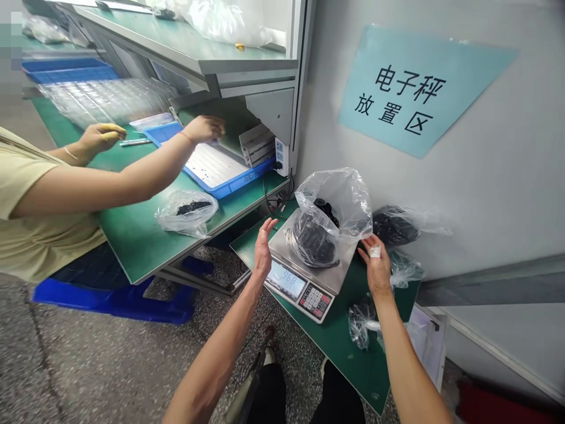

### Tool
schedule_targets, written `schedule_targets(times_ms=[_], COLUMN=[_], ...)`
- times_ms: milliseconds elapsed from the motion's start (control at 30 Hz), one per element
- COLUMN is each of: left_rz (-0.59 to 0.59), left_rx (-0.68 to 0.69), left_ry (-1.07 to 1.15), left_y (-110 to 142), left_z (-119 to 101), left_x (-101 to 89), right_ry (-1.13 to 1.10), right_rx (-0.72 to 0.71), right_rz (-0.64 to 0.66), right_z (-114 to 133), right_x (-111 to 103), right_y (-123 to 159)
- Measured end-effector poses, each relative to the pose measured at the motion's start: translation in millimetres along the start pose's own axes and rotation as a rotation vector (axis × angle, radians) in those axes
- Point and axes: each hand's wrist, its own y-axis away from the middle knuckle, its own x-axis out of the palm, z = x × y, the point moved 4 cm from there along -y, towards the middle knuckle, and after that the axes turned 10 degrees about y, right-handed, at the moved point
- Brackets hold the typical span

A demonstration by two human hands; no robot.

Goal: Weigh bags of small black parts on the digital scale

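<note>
1. And here's the action: a clear plastic bag (333, 203) sits on the steel platter of a digital bench scale (304, 277), and the scale stands near the table's (338, 344) back corner, hard by the wall
2. The bag has no clean long axis; its puffed, crumpled top rises and leans toward the wall, while dark pieces (312, 238) slump low inside, too blurred by the film to identify
3. Left hand (263, 250) is open, fingers spread upward, just beside the scale's left edge, holding nothing
4. Right hand (375, 265) is open too, holding nothing, with white tape (375, 252) on one finger; it's right at the bag's lower edge, and I can't tell whether they touch
5. The scale's lit display (286, 279) faces the person, but the digits are hard to make out
6. More bags of dark pieces (395, 227) lie along the table's wall edge, right of the scale
7. Over on the left, a co-worker's hand (205, 128) reaches across a blue tray (216, 174) on a separate green table (141, 235)
</note>
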Motion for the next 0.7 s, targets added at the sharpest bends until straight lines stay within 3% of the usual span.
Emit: schedule_targets(times_ms=[433,700], left_rz=[-0.067,-0.152], left_rx=[-0.09,-0.131], left_ry=[-0.006,0.032], left_y=[33,56], left_z=[-2,1], left_x=[-29.6,-55.5], right_ry=[0.06,0.113], right_rx=[0.116,0.242], right_rz=[-0.124,-0.254], right_z=[-20,-46], right_x=[-66,-131], right_y=[55,123])
